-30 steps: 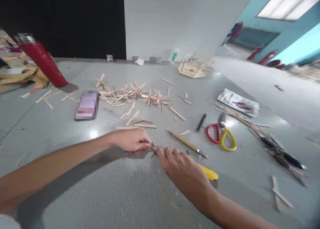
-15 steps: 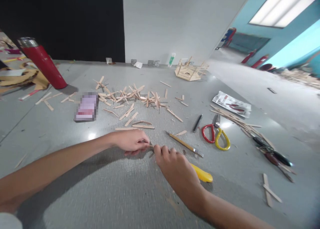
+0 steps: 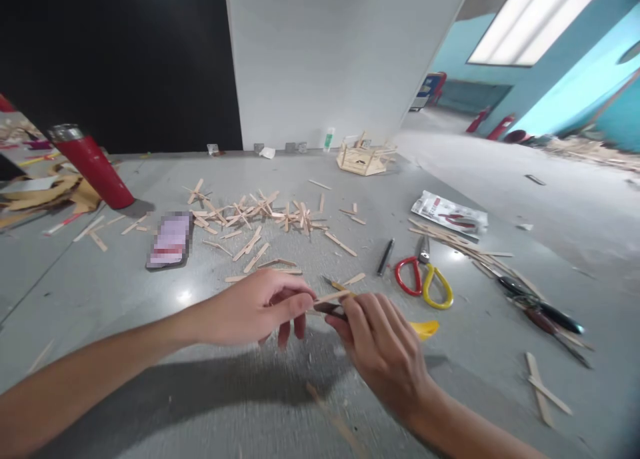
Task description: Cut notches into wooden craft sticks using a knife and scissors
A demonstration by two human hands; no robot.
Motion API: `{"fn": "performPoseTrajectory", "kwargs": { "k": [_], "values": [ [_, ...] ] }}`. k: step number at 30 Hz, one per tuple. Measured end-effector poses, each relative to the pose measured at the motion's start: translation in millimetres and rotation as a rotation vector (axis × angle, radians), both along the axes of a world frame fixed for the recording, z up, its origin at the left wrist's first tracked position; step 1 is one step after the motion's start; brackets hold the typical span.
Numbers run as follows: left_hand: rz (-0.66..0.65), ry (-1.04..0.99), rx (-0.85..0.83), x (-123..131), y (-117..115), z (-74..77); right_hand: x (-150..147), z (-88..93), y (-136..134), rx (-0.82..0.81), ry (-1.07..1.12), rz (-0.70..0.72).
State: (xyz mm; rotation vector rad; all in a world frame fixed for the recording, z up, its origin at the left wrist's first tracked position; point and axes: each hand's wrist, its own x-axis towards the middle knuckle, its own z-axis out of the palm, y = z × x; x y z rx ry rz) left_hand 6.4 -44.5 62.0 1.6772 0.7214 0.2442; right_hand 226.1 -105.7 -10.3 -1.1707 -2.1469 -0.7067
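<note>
My left hand (image 3: 270,305) is closed, pinching one end of a thin wooden craft stick (image 3: 333,298) between thumb and fingers. My right hand (image 3: 383,352) is wrapped round a yellow-handled cutter knife (image 3: 424,329); the handle's end sticks out past the palm. Its dark blade (image 3: 329,309) points left, just below the stick and close to my left fingertips. Whether the edge touches the wood I cannot tell. Behind the stick lies a slim craft knife (image 3: 336,284), mostly covered by my right hand. More craft sticks (image 3: 250,209) lie scattered beyond my hands.
Red-and-yellow-handled scissors (image 3: 424,275) and a black pen-like rod (image 3: 385,257) lie to the right. Further right are pliers (image 3: 540,305) and a foil packet (image 3: 450,214). A phone (image 3: 171,240) and red bottle (image 3: 97,172) are left. A wooden stick frame (image 3: 366,157) stands at the back.
Both hands have risen a little off the table, and the stick and blade now show between them. The right hand has shifted right. The camera view has tilted slightly.
</note>
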Motion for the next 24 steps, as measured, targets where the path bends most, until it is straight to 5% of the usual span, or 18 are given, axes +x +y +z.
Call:
{"fn": "performPoseTrajectory", "kwargs": {
  "k": [8,13,20,24],
  "values": [
    [0.17,-0.048,-0.041,2.2,-29.9,12.7,4.0,6.5,-8.6,0.04,0.074,0.088],
    [0.268,-0.074,-0.162,6.2,-42.8,7.1,4.2,3.1,-12.7,0.056,0.101,0.1],
    [0.452,-0.143,0.041,11.7,-50.1,-8.1,2.2,2.4,-10.1,0.02,0.093,0.041],
    [0.491,-0.282,-0.115,11.6,-46.7,-8.2,2.3,0.6,-2.9,-0.035,0.153,0.051]
  ]
}}
